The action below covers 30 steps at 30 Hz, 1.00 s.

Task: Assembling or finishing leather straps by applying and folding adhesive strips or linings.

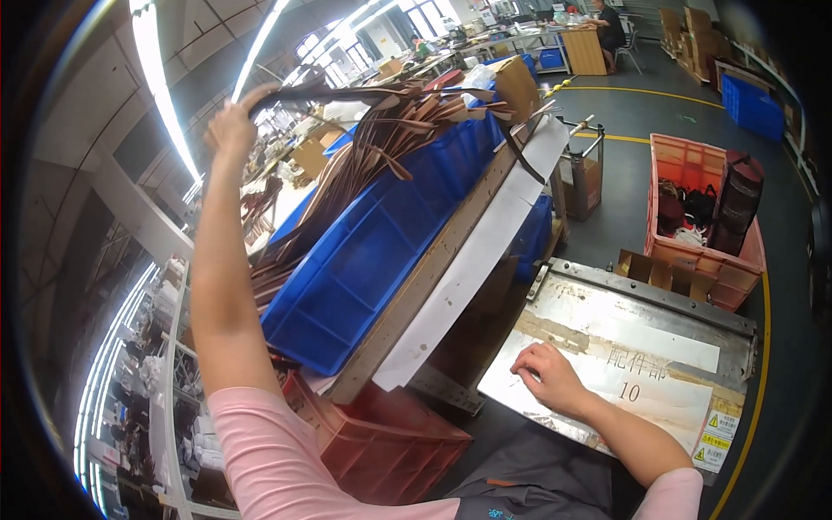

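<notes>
pink sleeve (260, 451) rises to the left hand (232, 126), fingers pinched on a dark strap (347, 91) above the blue bin (373, 251) — best lifted slow and clear — while the right hand (546, 374) rests loosely curled on the metal plate (659, 321).

Long ceiling tube lights (165, 87) are burning out to pure white along the far left, and their glare is bleeding over the beams beside them. Far windows (425, 19) are also blowing out, pouring daylight into the hall. The scene is reading bright and even, with soft shadows gathering under the blue bin (364, 260) and near the red crate (381, 442). The metal plate (607, 347) at the near right is catching a dull sheen. The fisheye lens is bending straight edges strongly toward the rim, and black vignetting is closing in at every corner. The raised left hand (232, 126) is smearing slightly with motion; the far background is looking soft.
</notes>
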Motion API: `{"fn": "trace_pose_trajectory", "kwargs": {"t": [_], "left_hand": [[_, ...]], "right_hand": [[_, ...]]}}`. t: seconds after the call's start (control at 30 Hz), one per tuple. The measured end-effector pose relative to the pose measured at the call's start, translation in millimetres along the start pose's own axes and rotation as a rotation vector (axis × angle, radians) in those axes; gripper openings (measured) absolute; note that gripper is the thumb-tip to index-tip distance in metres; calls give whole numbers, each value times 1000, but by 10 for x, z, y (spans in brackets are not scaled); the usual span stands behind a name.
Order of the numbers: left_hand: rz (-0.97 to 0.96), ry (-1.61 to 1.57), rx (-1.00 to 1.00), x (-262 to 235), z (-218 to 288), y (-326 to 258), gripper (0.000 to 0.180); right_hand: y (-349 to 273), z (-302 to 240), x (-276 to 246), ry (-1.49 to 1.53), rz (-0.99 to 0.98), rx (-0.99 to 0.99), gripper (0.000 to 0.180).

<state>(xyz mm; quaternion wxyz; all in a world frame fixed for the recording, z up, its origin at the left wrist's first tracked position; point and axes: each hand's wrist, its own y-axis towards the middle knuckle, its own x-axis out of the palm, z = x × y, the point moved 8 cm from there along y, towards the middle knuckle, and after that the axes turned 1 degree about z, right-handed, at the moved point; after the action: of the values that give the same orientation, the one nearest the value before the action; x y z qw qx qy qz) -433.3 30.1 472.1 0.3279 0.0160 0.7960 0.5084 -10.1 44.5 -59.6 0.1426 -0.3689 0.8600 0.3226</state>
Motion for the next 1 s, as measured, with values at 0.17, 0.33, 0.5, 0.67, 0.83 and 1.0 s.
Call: {"fn": "trace_pose_trajectory", "kwargs": {"t": [0.17,0.33,0.5,0.67,0.83,1.0], "left_hand": [[159,-40,95,-1244,399,57,28],[441,-239,244,-2687,1530,-1101,25],[668,-530,604,-3617,2229,-2466,17],[588,-907,674,-3583,2769,-3216,14],[431,-1330,912,-3810,2743,-3547,71],[-186,-1832,849,-3511,2723,-2950,61]], "right_hand": [[40,44,17,44,-6,109,14],[447,-735,-493,511,15,94,43],[600,-2013,-1382,1271,64,-287,98],[196,-2338,-2371,1275,573,-254,57],[-289,-2553,-2995,903,770,-117,30],[-601,-2823,-3393,660,529,153,28]]}}
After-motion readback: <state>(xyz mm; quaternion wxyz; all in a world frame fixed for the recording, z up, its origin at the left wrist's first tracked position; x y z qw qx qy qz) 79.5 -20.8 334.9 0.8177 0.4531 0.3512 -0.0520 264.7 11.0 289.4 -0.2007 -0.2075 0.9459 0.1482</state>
